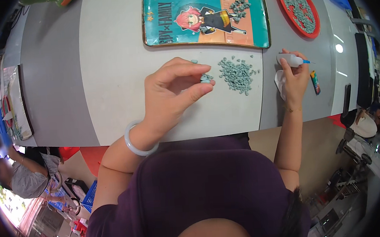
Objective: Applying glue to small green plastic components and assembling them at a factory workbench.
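My left hand (pixel 166 91) is raised over the white part of the table, thumb and fingertips pinched on a small cluster of green stone pieces (pixel 205 78). To its right, a loose pile of similar green stones (pixel 238 76) lies on the tabletop. One more green stone (pixel 194 61) shows just behind the left fingers. My right hand (pixel 297 82) grips a small translucent squeeze bottle (pixel 293 60), whose blue needle tip (pixel 307 62) points right. Beside the right hand lies a crumpled white tissue (pixel 279 82), partly covered by it.
A tray with a cartoon picture (pixel 166 32) stands at the back, with a cluster of green stones (pixel 239 8) on it. A red dish (pixel 281 2) of stones is at far right. A small colourful packet (pixel 315 82) lies near the right hand. Another person (pixel 28 174) is at far left.
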`<state>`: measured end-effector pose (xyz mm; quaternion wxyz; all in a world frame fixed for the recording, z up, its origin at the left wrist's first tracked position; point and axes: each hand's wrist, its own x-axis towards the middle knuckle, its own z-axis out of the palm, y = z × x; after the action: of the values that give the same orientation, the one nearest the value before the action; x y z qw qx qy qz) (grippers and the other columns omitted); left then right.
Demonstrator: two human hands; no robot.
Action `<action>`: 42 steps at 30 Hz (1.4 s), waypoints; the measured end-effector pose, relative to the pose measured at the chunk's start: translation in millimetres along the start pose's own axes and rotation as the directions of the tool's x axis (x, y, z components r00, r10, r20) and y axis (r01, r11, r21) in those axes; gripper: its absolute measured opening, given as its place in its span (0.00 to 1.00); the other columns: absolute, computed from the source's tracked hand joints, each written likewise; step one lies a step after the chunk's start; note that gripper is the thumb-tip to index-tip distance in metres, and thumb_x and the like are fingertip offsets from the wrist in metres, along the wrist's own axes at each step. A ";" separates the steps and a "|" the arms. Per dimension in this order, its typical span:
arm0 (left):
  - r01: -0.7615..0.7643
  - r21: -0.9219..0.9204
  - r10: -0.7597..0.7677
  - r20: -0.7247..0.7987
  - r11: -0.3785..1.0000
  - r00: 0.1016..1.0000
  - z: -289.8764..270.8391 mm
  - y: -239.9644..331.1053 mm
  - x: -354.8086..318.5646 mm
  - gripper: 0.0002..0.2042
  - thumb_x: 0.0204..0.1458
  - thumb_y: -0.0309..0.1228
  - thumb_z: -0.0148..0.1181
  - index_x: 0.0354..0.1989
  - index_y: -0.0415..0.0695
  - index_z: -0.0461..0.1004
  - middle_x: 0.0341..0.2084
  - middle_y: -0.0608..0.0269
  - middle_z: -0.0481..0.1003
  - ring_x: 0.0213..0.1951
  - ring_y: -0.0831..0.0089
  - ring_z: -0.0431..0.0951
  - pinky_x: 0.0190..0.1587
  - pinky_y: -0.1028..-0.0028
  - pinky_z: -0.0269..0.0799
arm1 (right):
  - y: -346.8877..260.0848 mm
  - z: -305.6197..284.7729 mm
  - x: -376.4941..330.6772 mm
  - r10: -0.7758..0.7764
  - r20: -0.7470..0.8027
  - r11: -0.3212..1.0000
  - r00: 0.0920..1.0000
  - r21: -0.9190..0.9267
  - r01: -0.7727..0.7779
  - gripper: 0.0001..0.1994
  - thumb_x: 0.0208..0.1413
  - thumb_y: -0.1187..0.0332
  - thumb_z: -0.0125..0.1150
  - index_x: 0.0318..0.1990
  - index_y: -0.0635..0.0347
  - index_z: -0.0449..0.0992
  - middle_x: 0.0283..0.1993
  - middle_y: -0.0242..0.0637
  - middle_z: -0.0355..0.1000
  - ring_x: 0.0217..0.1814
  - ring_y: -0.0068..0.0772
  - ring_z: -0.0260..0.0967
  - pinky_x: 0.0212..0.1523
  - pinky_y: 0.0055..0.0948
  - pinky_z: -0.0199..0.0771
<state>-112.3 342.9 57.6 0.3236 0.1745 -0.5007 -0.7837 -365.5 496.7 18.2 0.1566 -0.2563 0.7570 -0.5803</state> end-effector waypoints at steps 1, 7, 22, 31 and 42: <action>0.007 -0.009 -0.007 -0.010 1.000 1.000 0.1 0.0 -0.1 0.12 0.42 0.15 0.59 0.37 0.34 0.73 0.33 0.59 0.70 0.35 0.72 0.75 0.40 0.75 0.75 | -1.7 3.0 -1.0 -0.054 0.003 0.998 0.999 -0.021 0.054 0.18 0.47 0.78 0.60 0.44 0.64 0.62 0.45 0.41 0.69 0.43 0.26 0.65 0.44 0.24 0.65; 0.045 0.002 -0.045 -0.005 0.999 0.999 -2.0 -1.8 1.2 0.12 0.42 0.14 0.59 0.37 0.34 0.72 0.34 0.59 0.69 0.36 0.72 0.74 0.42 0.73 0.75 | -9.2 1.3 -40.5 -0.547 -0.083 0.757 0.833 -0.473 0.450 0.11 0.46 0.80 0.58 0.38 0.64 0.66 0.33 0.34 0.67 0.32 0.26 0.64 0.34 0.21 0.65; 0.088 0.033 -0.088 -0.005 0.996 0.996 1.7 -2.7 -0.1 0.11 0.42 0.14 0.59 0.37 0.34 0.72 0.34 0.58 0.70 0.35 0.72 0.75 0.41 0.76 0.73 | -28.0 20.0 -33.1 -0.270 0.392 0.780 0.879 -0.446 0.439 0.03 0.45 0.78 0.59 0.29 0.63 0.73 0.27 0.33 0.67 0.28 0.27 0.65 0.28 0.21 0.64; 0.126 0.035 -0.125 -0.020 0.991 0.992 2.2 -1.9 -0.3 0.12 0.42 0.14 0.59 0.37 0.35 0.73 0.33 0.59 0.70 0.35 0.74 0.74 0.40 0.77 0.72 | -33.0 12.0 -19.8 -0.056 0.508 0.868 0.859 -0.400 0.294 0.04 0.43 0.79 0.59 0.29 0.64 0.74 0.26 0.32 0.67 0.28 0.25 0.65 0.29 0.21 0.63; 0.122 0.022 -0.122 -0.015 0.992 0.992 1.8 -1.8 0.0 0.11 0.42 0.14 0.59 0.37 0.34 0.73 0.33 0.59 0.70 0.36 0.73 0.74 0.41 0.76 0.72 | -34.0 19.4 -40.6 -0.189 0.359 0.827 0.914 -0.443 0.345 0.04 0.42 0.80 0.60 0.27 0.65 0.73 0.28 0.33 0.70 0.26 0.24 0.69 0.27 0.18 0.71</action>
<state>-114.0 344.6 56.7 0.2765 0.2137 -0.4960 -0.7949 -314.8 497.8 43.0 0.1146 -0.4773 0.8038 -0.3362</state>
